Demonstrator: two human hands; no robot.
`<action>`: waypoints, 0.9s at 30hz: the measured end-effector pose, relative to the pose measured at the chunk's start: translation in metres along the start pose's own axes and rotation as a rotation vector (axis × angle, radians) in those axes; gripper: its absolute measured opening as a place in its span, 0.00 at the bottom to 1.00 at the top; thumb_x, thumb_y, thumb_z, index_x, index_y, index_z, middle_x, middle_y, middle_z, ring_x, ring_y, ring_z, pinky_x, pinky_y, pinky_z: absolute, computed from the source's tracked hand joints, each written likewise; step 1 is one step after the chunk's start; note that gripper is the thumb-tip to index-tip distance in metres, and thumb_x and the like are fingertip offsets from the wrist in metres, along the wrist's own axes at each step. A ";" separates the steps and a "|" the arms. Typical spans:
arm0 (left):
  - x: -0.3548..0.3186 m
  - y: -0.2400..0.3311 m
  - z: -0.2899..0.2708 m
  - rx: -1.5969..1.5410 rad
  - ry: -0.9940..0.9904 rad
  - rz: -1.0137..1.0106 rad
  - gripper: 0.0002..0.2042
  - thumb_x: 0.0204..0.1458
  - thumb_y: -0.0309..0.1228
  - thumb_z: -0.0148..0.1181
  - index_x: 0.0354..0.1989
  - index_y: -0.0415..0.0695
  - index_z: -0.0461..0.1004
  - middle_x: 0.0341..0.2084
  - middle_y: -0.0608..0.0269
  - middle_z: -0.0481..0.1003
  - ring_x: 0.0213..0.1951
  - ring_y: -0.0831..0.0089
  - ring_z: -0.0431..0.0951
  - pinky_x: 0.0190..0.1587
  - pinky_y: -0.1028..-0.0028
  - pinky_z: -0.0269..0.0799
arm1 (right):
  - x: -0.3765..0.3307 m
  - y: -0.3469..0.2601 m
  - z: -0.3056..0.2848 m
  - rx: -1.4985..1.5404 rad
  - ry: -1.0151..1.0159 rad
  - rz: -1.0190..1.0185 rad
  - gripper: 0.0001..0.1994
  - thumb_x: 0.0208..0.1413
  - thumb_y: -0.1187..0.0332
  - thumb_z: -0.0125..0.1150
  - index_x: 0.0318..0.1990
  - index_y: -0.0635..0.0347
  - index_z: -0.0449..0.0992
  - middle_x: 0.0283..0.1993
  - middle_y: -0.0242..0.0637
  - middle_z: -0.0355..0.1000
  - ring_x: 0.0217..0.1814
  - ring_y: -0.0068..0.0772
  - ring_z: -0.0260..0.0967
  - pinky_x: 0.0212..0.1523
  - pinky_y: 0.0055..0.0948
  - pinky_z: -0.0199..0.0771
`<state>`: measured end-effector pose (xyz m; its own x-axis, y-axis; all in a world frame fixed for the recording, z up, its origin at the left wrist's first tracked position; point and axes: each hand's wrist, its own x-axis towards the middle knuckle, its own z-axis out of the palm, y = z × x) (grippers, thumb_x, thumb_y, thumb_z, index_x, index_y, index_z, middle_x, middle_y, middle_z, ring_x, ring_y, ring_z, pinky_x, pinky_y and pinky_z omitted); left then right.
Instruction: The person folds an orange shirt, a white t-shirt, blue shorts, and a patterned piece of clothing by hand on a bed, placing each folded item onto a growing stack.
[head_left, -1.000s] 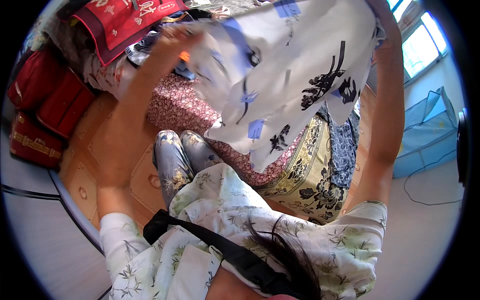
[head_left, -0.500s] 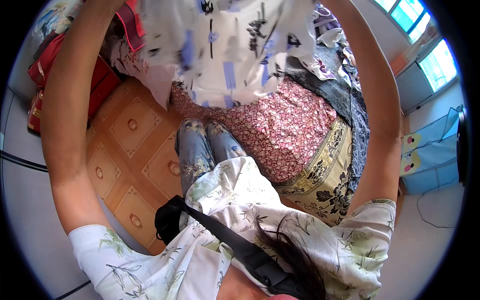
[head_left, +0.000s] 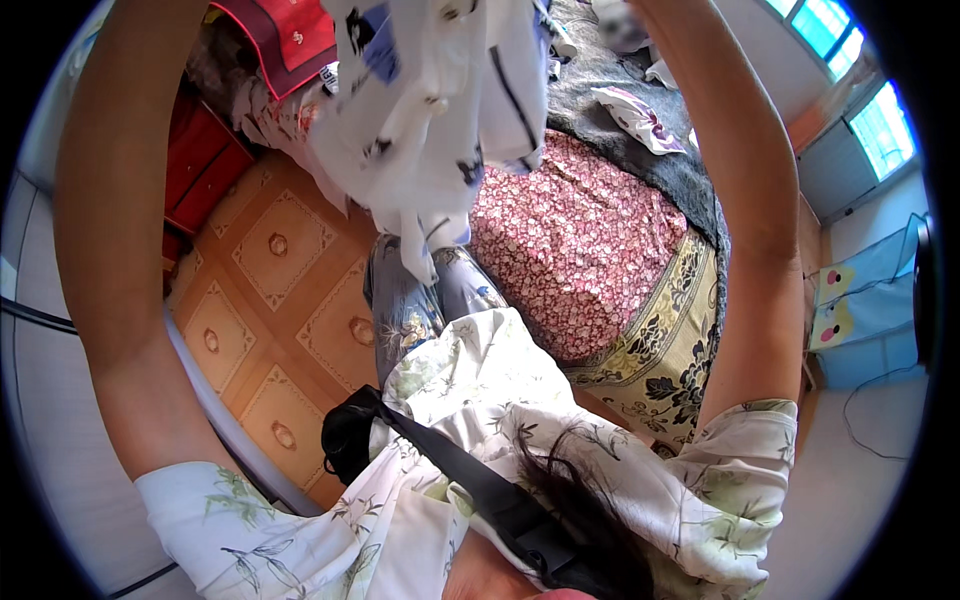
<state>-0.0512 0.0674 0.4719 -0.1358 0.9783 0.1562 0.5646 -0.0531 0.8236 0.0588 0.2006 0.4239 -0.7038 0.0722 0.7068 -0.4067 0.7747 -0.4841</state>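
Observation:
A thin white garment or cloth with black and blue markings hangs at the top middle, bunched into folds. Its lower end dangles in front of my knees, over the edge of the red floral cover. Both my arms are raised on either side of it. My left and right hands lie beyond the upper edge of the picture, so their grip on the white cloth is hidden.
Beside my legs is a bed-like surface with a gold and black patterned border and a dark grey cover. A small white and purple cloth lies there. At left stand red drawers, near a red cloth item.
The white cloth was spread wide and is now narrower and gathered, its lower end hanging further down. My view has shifted slightly, showing more of the grey cover and the red drawers.

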 end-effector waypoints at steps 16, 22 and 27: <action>-0.004 0.011 0.042 0.546 0.197 0.063 0.15 0.45 0.25 0.63 0.43 0.32 0.74 0.33 0.57 0.77 0.31 0.71 0.78 0.39 0.75 0.75 | -0.014 0.013 -0.031 -0.370 -0.080 -0.042 0.14 0.45 0.65 0.58 0.32 0.72 0.74 0.29 0.50 0.73 0.30 0.39 0.73 0.33 0.32 0.73; 0.003 -0.032 0.035 -0.062 0.140 0.415 0.16 0.41 0.21 0.64 0.43 0.37 0.74 0.33 0.61 0.77 0.34 0.76 0.78 0.43 0.77 0.73 | -0.035 -0.002 -0.059 0.195 -0.051 0.018 0.16 0.41 0.76 0.53 0.41 0.71 0.74 0.32 0.38 0.73 0.30 0.28 0.70 0.33 0.25 0.72; 0.021 -0.027 0.052 -0.308 0.161 0.363 0.12 0.43 0.18 0.60 0.39 0.37 0.75 0.32 0.59 0.78 0.31 0.75 0.79 0.37 0.76 0.76 | -0.079 0.031 -0.072 0.365 -0.114 0.160 0.23 0.40 0.72 0.68 0.46 0.70 0.72 0.40 0.39 0.74 0.39 0.29 0.71 0.41 0.25 0.72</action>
<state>-0.0268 0.1003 0.4244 -0.1123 0.8439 0.5246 0.3358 -0.4646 0.8194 0.1439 0.2647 0.3901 -0.8265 0.0874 0.5561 -0.4526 0.4841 -0.7488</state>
